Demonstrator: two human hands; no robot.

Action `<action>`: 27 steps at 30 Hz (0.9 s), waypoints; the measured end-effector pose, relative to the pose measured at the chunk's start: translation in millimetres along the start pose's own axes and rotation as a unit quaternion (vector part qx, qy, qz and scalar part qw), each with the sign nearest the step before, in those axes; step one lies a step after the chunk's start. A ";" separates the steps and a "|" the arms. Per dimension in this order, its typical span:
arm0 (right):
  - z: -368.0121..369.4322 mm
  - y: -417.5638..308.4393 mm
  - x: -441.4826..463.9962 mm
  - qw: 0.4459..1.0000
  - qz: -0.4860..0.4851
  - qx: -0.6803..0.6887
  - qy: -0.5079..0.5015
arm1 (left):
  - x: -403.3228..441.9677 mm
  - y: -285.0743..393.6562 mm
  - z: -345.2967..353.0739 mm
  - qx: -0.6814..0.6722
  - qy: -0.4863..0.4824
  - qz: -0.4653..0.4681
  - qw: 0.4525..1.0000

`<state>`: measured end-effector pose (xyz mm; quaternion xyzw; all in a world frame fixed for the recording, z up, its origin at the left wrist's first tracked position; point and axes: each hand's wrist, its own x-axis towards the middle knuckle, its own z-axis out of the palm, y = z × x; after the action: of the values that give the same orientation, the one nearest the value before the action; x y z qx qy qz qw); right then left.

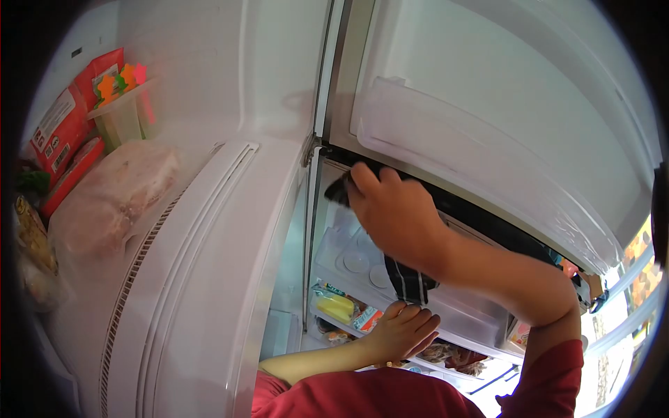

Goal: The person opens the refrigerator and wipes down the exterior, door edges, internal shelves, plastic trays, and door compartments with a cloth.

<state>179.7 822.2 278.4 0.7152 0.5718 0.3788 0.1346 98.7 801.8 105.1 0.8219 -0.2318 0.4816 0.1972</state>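
A black cloth with pale stripes (406,277) hangs beside the open lower fridge door. My right hand (397,212) is closed on its upper part, and a dark end sticks out to the left of my fingers. The cloth's lower end reaches down to my left hand (404,331). That hand is at the lower middle, with its fingers extended to the right and somewhat apart, not wrapped round anything visible. Whether it touches the cloth is unclear.
The open freezer compartment (202,299) at left holds a bag of frozen meat (115,191), red packages (59,129) and a clear container (122,115). The open upper door (488,90) spans the upper right. Lower door shelves hold a yellow package (336,306) and other food.
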 end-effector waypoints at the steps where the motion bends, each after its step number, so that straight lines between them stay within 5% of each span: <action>1: 6.9 2.0 5.8 0.999 0.005 -0.022 0.037 | -0.7 -0.1 0.6 -0.001 0.002 0.000 1.000; 5: 37.8 2.8 21.9 0.995 -0.013 -0.091 0.041 | 0.4 -0.3 -1.2 0.001 0.000 0.003 1.000; 7: 40.2 -5.6 35.1 0.998 0.017 -0.051 -0.025 | 0.5 -0.1 0.1 0.007 0.004 0.000 1.000; 27: 21.7 7.4 13.8 0.997 0.017 0.073 -0.027 | 0.5 0.5 -0.3 0.005 -0.019 -0.008 1.000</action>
<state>200.9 837.8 273.7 0.7430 0.5815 0.3187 0.0910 98.4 801.5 105.7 0.8338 -0.2260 0.4655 0.1923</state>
